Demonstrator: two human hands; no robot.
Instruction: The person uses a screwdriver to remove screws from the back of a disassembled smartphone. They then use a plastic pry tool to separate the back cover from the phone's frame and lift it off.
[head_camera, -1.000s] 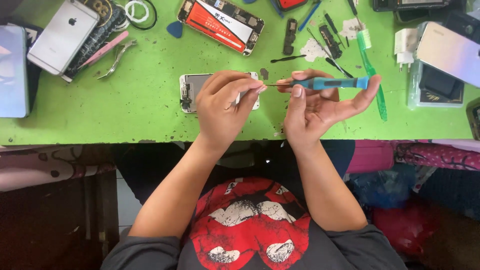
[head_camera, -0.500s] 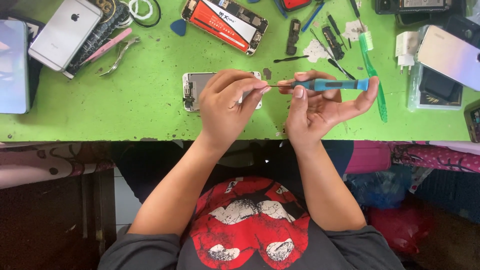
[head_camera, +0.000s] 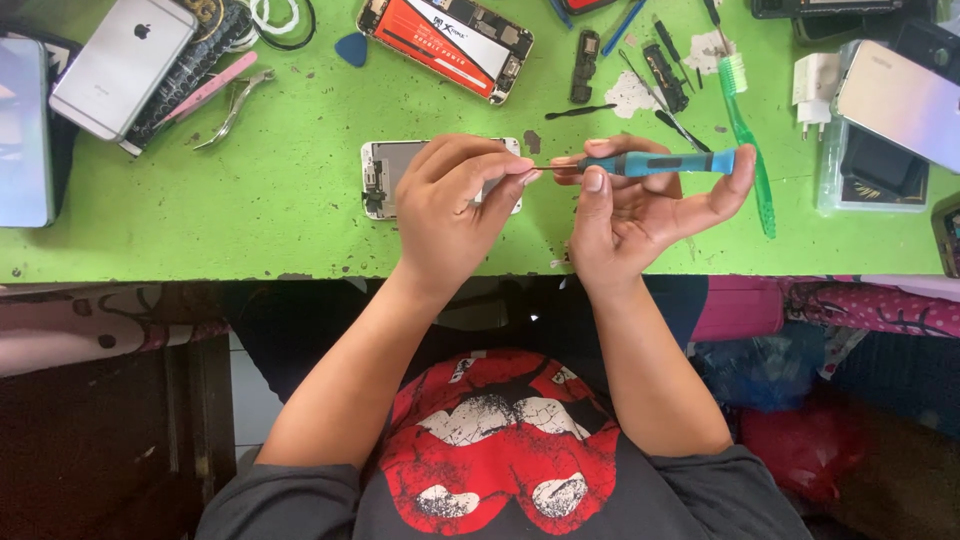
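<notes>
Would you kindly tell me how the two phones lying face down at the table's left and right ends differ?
The left phone is silver and lies bare on a dark case; the right phone looks pinkish and rests on a clear box. They tilt opposite ways. Both lie back up, untouched.

The person sat at a bright green desk (head_camera: 250, 220), both hands raised just above its near edge. The right hand (head_camera: 640, 215) held a small blue-handled screwdriver (head_camera: 655, 162) level, its thin tip pointing left. The left hand (head_camera: 450, 205) had its thumb and forefinger pinched right at that tip. Beneath the left hand lay an opened white phone (head_camera: 385, 175), partly covered by it. Farther back lay another opened phone with a red-labelled battery (head_camera: 445, 35), and a silver phone (head_camera: 120, 65) lay face down at the left. A green toothbrush (head_camera: 748, 140) lay just beside the right hand, and small cutters (head_camera: 232, 105) near the silver phone.
</notes>
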